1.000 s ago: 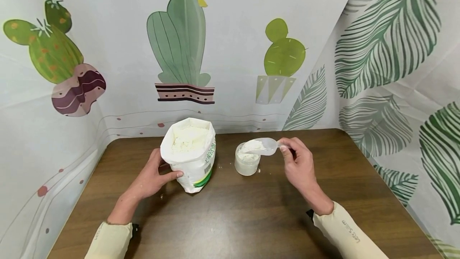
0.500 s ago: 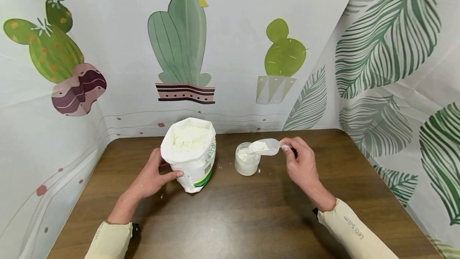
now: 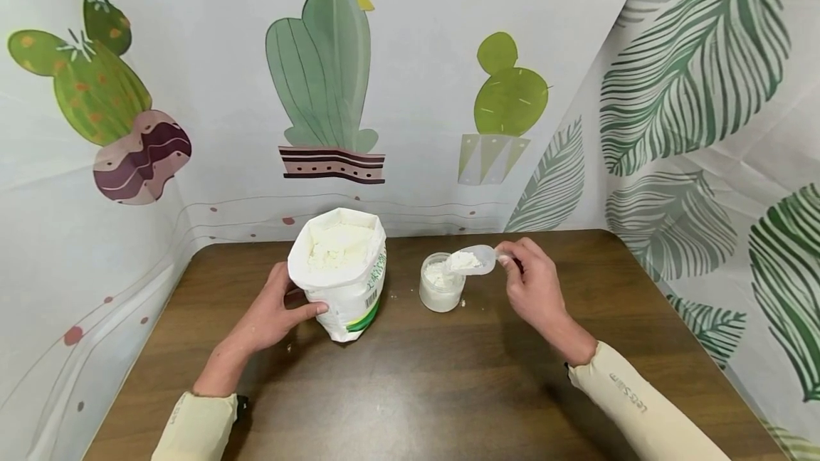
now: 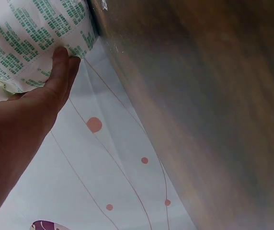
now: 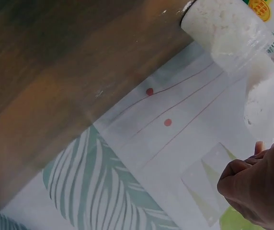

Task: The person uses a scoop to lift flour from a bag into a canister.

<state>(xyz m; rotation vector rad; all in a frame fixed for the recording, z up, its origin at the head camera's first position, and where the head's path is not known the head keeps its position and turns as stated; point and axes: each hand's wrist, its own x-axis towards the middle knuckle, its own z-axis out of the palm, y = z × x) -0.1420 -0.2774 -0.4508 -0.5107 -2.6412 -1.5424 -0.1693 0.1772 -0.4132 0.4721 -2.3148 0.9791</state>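
Observation:
A white bag of flour [image 3: 342,315], its top folded open and filled with pale powder, stands on the left of the table. My left hand [image 3: 272,315] grips its left side, thumb in front; printed green text covers the bag's side [image 4: 27,38] in the left wrist view. Right of the bag is a small clear jar [image 3: 440,297] holding white powder. My right hand [image 3: 534,287] pinches the handle of a translucent plastic scoop [image 3: 485,260], whose powder-laden tip overlaps the jar's right rim. In the right wrist view, the scoop [image 5: 266,108] points at the jar [image 5: 223,28].
Everything stands on a brown wood-grain table [image 3: 410,397]. Powder specks [image 3: 463,303] lie around the jar. Close behind the table hangs a white cloth [image 3: 416,91] printed with cacti and leaves.
The scoop has drawn back a little to the right over the jar, so more of the jar's mouth shows. My left hand and the bag have kept their place.

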